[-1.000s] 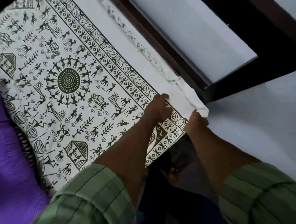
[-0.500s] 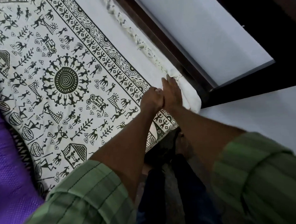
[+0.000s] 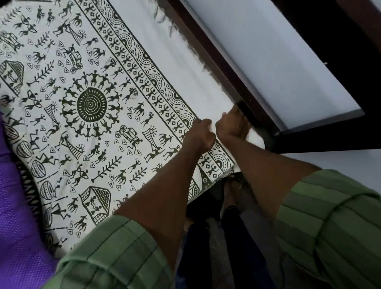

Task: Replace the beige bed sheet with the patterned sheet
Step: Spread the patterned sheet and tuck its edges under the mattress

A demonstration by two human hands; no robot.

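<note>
My left sleeve [image 3: 116,254] and right sleeve [image 3: 335,223]: green cloth with darker lengthwise stripes, each rolled into a thick cuff near the elbow. Forearms and both hands are bare. Dark trousers [image 3: 213,260] show between the sleeves, above my bare foot [image 3: 230,193].

A home bedroom: a bed [image 3: 235,170] spread with a patterned sheet [image 3: 90,105], set against a dark wooden frame [image 3: 215,54] and pale walls [image 3: 351,164]

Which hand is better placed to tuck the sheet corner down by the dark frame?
Probably the right hand: it lies at the patterned sheet corner against the frame; the left hand sits further in.
</note>
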